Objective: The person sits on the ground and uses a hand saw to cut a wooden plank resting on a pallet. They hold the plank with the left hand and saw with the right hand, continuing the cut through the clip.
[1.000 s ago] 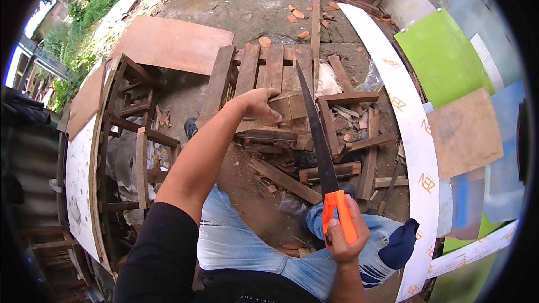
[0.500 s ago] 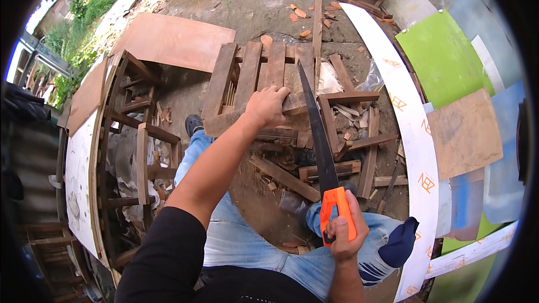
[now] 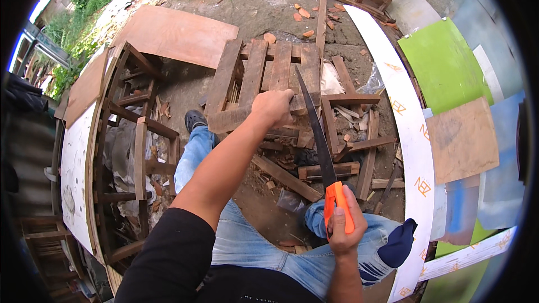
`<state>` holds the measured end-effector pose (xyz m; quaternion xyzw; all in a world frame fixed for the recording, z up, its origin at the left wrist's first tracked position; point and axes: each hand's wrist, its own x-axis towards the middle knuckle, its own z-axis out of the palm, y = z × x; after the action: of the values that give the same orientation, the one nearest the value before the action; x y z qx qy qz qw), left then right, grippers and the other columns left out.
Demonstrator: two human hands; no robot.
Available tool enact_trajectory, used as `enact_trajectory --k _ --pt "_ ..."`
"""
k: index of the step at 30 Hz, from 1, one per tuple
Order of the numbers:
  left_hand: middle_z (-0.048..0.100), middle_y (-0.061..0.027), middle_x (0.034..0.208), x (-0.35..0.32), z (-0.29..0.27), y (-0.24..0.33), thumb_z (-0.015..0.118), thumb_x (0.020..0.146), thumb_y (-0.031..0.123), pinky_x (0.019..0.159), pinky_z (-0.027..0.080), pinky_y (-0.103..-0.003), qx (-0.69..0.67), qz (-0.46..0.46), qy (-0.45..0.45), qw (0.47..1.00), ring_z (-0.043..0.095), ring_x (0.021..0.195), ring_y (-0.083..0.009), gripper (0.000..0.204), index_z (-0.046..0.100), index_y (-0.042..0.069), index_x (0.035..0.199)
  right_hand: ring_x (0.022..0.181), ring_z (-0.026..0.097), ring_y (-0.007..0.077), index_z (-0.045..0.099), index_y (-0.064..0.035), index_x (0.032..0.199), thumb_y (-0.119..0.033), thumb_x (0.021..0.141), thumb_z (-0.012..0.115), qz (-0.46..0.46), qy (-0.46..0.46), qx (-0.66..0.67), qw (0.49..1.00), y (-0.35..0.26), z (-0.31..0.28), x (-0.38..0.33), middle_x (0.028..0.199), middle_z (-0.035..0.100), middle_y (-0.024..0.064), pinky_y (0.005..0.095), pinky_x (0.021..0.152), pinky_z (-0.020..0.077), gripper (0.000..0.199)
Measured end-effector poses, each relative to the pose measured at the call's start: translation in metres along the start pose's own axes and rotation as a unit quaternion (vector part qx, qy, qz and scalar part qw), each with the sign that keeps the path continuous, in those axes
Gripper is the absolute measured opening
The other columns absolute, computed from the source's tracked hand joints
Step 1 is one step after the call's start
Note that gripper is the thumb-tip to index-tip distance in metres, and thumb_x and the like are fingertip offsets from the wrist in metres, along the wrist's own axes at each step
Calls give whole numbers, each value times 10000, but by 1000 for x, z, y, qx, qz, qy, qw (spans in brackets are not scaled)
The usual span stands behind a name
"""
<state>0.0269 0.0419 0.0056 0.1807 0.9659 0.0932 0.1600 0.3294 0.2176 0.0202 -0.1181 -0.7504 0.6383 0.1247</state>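
My right hand (image 3: pixel 346 227) is wrapped around the orange handle of a handsaw (image 3: pixel 320 140). Its long dark blade points away from me and crosses the right end of a rough wooden board (image 3: pixel 230 119). That board lies across the near edge of a low slatted wooden stand (image 3: pixel 255 73). My left hand (image 3: pixel 273 106) is closed over the same board, just left of the blade, its knuckles up and most of its fingertips hidden. Whether the teeth are in a cut cannot be made out.
Wooden frames and offcuts (image 3: pixel 359 146) lie right of the stand. A loose plank (image 3: pixel 286 178) is on the ground before me. A long white panel (image 3: pixel 412 151) curves along the right, beside a green sheet (image 3: pixel 446 62). At left stands a table (image 3: pixel 78 174) with wooden legs, near a plywood sheet (image 3: pixel 177 33).
My left hand has shifted slightly right along the board, its fingers now more curled. The saw has slid a little toward me, and its handle has turned slightly.
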Motion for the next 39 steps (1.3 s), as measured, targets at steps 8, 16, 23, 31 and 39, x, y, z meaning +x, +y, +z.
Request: enact_trajectory --k 8,16,23,31,39 --pt "707 -138 1167 4 3 0 836 759 385 932 549 -466 20 16 21 999 669 1123 -352 525 644 87 1145 1094 718 311 601 127 1329 -123 956 614 30 -11 -53 998 -19 -16 -35 1198 709 277 363 965 536 449" --pt "691 -99 1230 3 10 -8 807 742 291 942 566 -443 16 102 27 994 675 1141 -326 514 662 97 1196 1151 706 309 590 106 1362 -98 959 608 -58 -15 -68 996 -17 36 41 1233 703 272 355 1000 521 452" --pt "727 -131 1163 9 3 -3 807 697 287 899 580 -464 19 56 -19 998 701 1090 -349 522 695 116 1177 1157 706 335 579 106 1372 -85 950 618 -135 7 -123 983 1 53 42 1265 691 278 361 993 531 464" --pt "749 -145 1088 18 -1 -8 812 728 368 915 560 -461 -12 69 -35 997 699 1068 -359 497 691 90 1122 1091 722 293 576 129 1357 -150 947 614 -52 -3 -72 996 -12 9 -46 1207 707 274 358 961 541 498" --pt "712 -160 1201 28 0 -14 826 707 339 925 550 -473 -32 80 -43 995 675 1108 -371 550 667 69 1159 1134 688 253 581 99 1377 -122 992 595 -75 -4 -79 994 -15 47 63 1251 701 242 336 986 516 445"
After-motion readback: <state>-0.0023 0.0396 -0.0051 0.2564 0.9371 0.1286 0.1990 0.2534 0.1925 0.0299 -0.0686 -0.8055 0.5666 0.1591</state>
